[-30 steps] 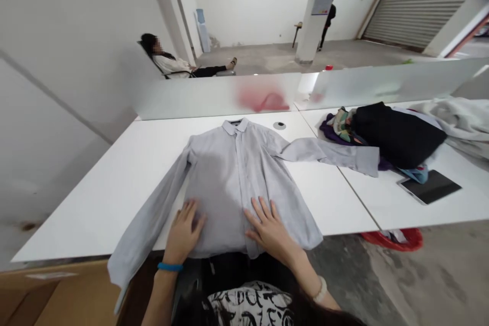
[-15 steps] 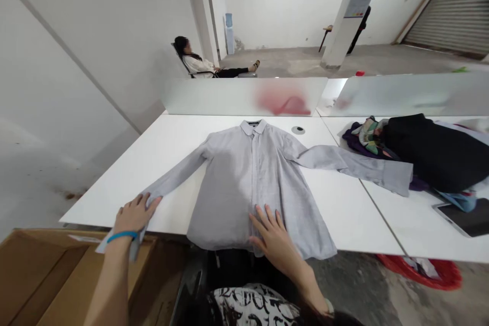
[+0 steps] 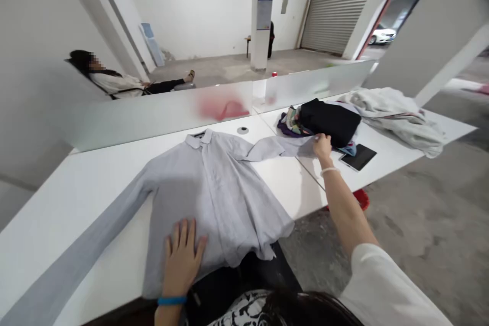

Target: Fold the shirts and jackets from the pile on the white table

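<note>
One grey shirt (image 3: 191, 183) lies at centre frame, my two hands apart: left hand (image 3: 182, 259), moved off the lower-left sleeve (image 3: 86, 249), flat on the front; right hand (image 3: 323, 146), shifted from there, now pinching one cuff (image 3: 306, 147) right of centre.

The walls (image 3: 198, 15) are white, the floor (image 3: 405, 214) gray. A post (image 3: 263, 43) stands left of a gray shutter (image 3: 340, 7). A cloudy screen (image 3: 156, 119) runs along the back of the white table (image 3: 89, 175). A water cooler (image 3: 152, 46) stands at the back.
</note>
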{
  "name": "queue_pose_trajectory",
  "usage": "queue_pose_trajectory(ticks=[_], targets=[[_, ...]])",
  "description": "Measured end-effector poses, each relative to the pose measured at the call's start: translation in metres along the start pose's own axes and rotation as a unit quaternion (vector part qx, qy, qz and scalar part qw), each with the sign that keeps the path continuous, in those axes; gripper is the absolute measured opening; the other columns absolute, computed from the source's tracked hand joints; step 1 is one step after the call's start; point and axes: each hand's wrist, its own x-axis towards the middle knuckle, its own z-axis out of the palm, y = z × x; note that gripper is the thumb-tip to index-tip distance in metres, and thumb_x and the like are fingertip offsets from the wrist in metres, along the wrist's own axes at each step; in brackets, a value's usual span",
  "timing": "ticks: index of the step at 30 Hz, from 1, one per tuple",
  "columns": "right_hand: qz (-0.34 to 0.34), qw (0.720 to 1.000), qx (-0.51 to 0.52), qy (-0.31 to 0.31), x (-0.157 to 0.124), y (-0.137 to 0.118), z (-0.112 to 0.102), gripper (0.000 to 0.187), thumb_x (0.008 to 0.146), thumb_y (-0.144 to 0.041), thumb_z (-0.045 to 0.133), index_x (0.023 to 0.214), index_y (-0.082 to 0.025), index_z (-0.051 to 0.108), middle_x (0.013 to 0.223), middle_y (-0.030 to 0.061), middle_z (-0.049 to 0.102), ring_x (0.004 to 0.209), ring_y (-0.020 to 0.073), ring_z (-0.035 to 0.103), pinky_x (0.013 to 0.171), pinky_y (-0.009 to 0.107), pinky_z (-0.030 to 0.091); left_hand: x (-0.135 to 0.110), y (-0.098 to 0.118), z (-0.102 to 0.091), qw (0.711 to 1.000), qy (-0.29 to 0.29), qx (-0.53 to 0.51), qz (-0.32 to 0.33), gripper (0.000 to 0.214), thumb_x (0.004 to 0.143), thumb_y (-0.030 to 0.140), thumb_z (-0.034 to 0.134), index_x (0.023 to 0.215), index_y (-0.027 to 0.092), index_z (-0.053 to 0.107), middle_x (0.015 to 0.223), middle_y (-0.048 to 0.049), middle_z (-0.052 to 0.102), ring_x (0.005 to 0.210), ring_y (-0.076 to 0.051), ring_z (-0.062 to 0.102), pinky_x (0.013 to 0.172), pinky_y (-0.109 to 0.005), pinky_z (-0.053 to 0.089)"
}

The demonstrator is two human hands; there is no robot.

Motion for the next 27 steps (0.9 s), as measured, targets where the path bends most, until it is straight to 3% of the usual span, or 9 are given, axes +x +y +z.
queue_pose_trajectory(ticks=[3, 5, 8, 11, 13, 16, 18, 22, 27], targets=[[0.033, 0.999, -0.011, 0.013, -0.001, -0.003, 0.015, 0.047, 0.085, -0.020, 0.046, 0.128, -0.003, 0.039, 0.123, 0.0281, 0.044, 0.093, 0.0260, 0.060, 0.076, 0.033, 0.042, -0.001, 0.002, 0.012, 0.997, 0.004, 0.028, 0.073, 0.044, 0.083, 0.029, 0.037, 0.116, 0.030, 0.066, 0.138, -0.0078, 0.049, 0.138, -0.036, 0.025, 0.105, -0.064, 0.023], [0.043, 0.999, -0.017, 0.002, -0.005, -0.001, 0.024, 0.052, 0.083, -0.019, 0.048, 0.130, 0.002, 0.035, 0.117, 0.0296, 0.049, 0.093, 0.0281, 0.061, 0.075, 0.034, 0.043, -0.001, -0.007, 0.014, 0.995, 0.009, 0.036, 0.091, 0.044, 0.084, 0.030, 0.036, 0.117, 0.028, 0.065, 0.139, -0.0091, 0.048, 0.137, -0.036, 0.026, 0.105, -0.063, 0.024], [0.027, 0.998, -0.020, -0.045, -0.002, 0.001, 0.024, 0.045, 0.077, -0.014, 0.055, 0.118, 0.001, 0.048, 0.098, 0.0242, 0.061, 0.088, 0.0292, 0.062, 0.074, 0.034, 0.044, -0.002, -0.021, 0.013, 0.996, 0.023, 0.034, 0.074, 0.053, 0.087, 0.042, 0.032, 0.132, 0.021, 0.053, 0.141, -0.0116, 0.045, 0.138, -0.034, 0.026, 0.105, -0.059, 0.026], [-0.026, 0.996, -0.012, -0.089, 0.012, -0.002, 0.003, 0.027, 0.070, -0.012, 0.060, 0.098, -0.009, 0.062, 0.084, 0.0139, 0.066, 0.081, 0.0251, 0.063, 0.072, 0.029, 0.045, -0.003, -0.035, 0.011, 0.998, 0.024, 0.027, 0.057, 0.063, 0.088, 0.051, 0.028, 0.140, 0.018, 0.042, 0.141, -0.0126, 0.045, 0.137, -0.032, 0.029, 0.105, -0.056, 0.027], [-0.079, 0.994, 0.004, -0.078, 0.027, -0.007, -0.020, 0.022, 0.069, -0.012, 0.060, 0.091, -0.015, 0.064, 0.085, 0.0085, 0.066, 0.081, 0.0211, 0.063, 0.073, 0.026, 0.045, -0.004, -0.047, 0.010, 0.998, 0.019, 0.026, 0.052, 0.064, 0.087, 0.054, 0.028, 0.140, 0.020, 0.040, 0.140, -0.0124, 0.047, 0.135, -0.031, 0.032, 0.105, -0.054, 0.028], [-0.166, 0.983, 0.071, 0.017, 0.055, -0.016, -0.056, 0.023, 0.069, -0.009, 0.056, 0.089, -0.017, 0.064, 0.089, 0.0052, 0.065, 0.079, 0.0170, 0.061, 0.073, 0.025, 0.044, -0.006, -0.064, 0.008, 0.998, 0.019, 0.030, 0.051, 0.066, 0.086, 0.056, 0.028, 0.141, 0.021, 0.040, 0.139, -0.0117, 0.049, 0.133, -0.030, 0.036, 0.104, -0.052, 0.030], [-0.177, 0.973, 0.117, 0.085, 0.074, -0.021, -0.076, 0.027, 0.071, -0.009, 0.053, 0.096, -0.015, 0.062, 0.087, 0.0061, 0.065, 0.073, 0.0156, 0.059, 0.070, 0.025, 0.044, -0.007, -0.069, 0.005, 0.997, 0.026, 0.034, 0.060, 0.065, 0.087, 0.056, 0.028, 0.140, 0.021, 0.041, 0.138, -0.0120, 0.049, 0.133, -0.031, 0.036, 0.103, -0.053, 0.032], [-0.073, 0.990, 0.021, 0.123, 0.103, -0.026, -0.100, 0.036, 0.077, -0.013, 0.056, 0.113, -0.008, 0.057, 0.095, 0.0176, 0.064, 0.080, 0.0183, 0.057, 0.075, 0.033, 0.039, -0.004, -0.048, -0.001, 0.992, 0.056, 0.038, 0.110, 0.054, 0.091, 0.044, 0.026, 0.136, 0.022, 0.046, 0.136, -0.0117, 0.052, 0.134, -0.031, 0.035, 0.103, -0.055, 0.031], [0.014, 0.994, -0.070, 0.083, 0.113, -0.015, -0.108, 0.022, 0.073, -0.010, 0.062, 0.094, -0.002, 0.064, 0.097, 0.0312, 0.061, 0.089, 0.0226, 0.056, 0.078, 0.040, 0.033, 0.006, 0.012, 0.003, 0.982, 0.090, 0.041, 0.159, 0.059, 0.090, 0.046, 0.036, 0.142, 0.016, 0.037, 0.146, -0.0114, 0.039, 0.137, -0.029, 0.030, 0.107, -0.049, 0.030]])
